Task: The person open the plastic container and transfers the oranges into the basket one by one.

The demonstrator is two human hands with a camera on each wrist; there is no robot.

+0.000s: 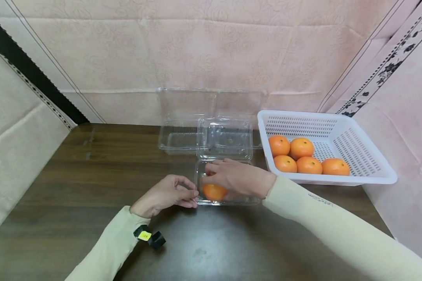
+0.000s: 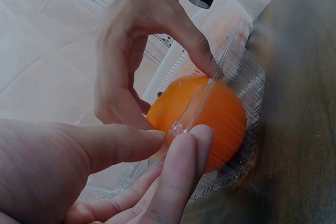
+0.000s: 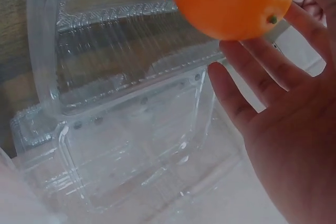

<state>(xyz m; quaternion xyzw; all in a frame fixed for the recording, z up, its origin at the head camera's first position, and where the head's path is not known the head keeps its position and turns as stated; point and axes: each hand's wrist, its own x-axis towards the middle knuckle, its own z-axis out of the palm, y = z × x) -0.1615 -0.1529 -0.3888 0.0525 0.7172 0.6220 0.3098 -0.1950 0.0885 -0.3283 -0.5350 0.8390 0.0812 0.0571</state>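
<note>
A small clear plastic clamshell container sits on the dark wooden table with its lid tipped back. At its left side, my left hand pinches the rim between thumb and fingertips. My right hand reaches into the tray from the right and holds an orange with its fingers around the fruit. Through the clear wall, the left wrist view shows the orange inside the container's left part. In the right wrist view, fingers curve along the orange, whose green stem spot faces them.
Another, wider clear container stands open behind the small one, against the cloth-covered wall. At right is a white plastic basket with several oranges grouped in its left and front part. Patterned cloth also hangs along both sides.
</note>
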